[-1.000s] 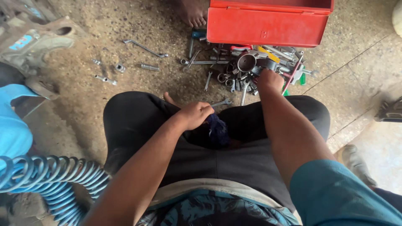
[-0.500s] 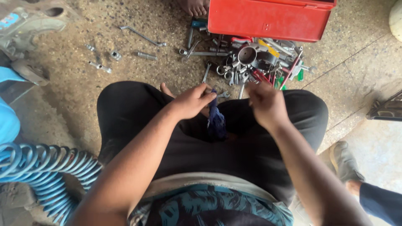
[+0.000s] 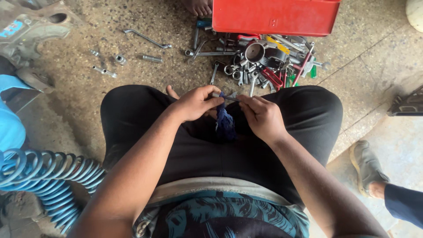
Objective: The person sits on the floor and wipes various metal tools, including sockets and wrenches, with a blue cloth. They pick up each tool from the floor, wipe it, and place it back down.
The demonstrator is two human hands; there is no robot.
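Observation:
I squat over a concrete floor, both hands meeting above my black trousers. My left hand [image 3: 194, 103] pinches the top of a dark blue rag [image 3: 225, 122] that hangs down between my knees. My right hand [image 3: 261, 117] is closed on a small metal wrench [image 3: 230, 96] whose tip pokes out against the rag, between the two hands. How much of the wrench lies inside the rag is hidden. Just beyond my knees lies a heap of wrenches and sockets [image 3: 260, 64].
A red metal toolbox [image 3: 273, 16] stands behind the heap, with another person's bare foot [image 3: 197, 6] beside it. Loose sockets and a bent bar [image 3: 147, 39] lie at upper left. A blue coiled air hose [image 3: 44, 176] sits at left; someone's shoe [image 3: 366, 167] at right.
My right hand has left the tool heap and drawn back to my lap, meeting the left hand at the rag. The left hand rose slightly with the rag.

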